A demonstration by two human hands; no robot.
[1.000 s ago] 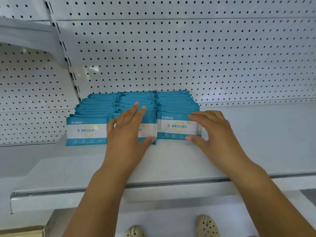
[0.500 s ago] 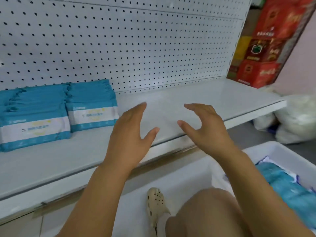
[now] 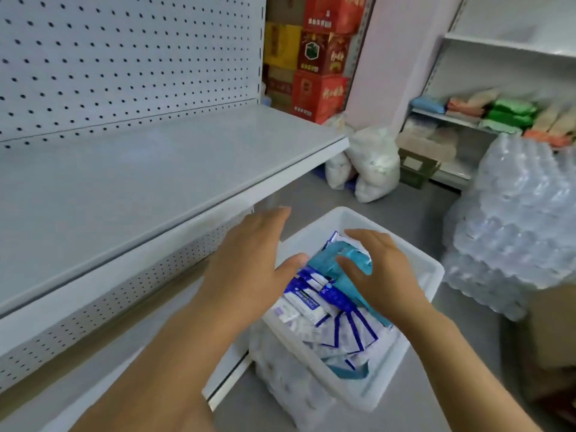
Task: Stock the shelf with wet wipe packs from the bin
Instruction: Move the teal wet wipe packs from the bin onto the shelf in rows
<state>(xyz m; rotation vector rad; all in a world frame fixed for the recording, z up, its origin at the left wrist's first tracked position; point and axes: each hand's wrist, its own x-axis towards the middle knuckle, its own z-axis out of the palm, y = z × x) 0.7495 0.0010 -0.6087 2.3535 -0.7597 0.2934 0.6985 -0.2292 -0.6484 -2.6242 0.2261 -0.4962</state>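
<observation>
A second ago both hands were pressing the rows of packs straight on the shelf point(image 3: 149, 182). Now they have come down over the white bin point(image 3: 434, 271), and the shelf lies up and to the left of them. The left hand point(image 3: 249, 263) and the right hand point(image 3: 383, 275) are both spread, fingers apart, holding nothing. The teal packs point(image 3: 327, 255) lie between the two hands, partly under the right fingers; whether the fingers touch them I cannot tell. Blue-and-white packs point(image 3: 311, 302) lie just below the palms. I judge that one placing is finished and the next pick begins.
</observation>
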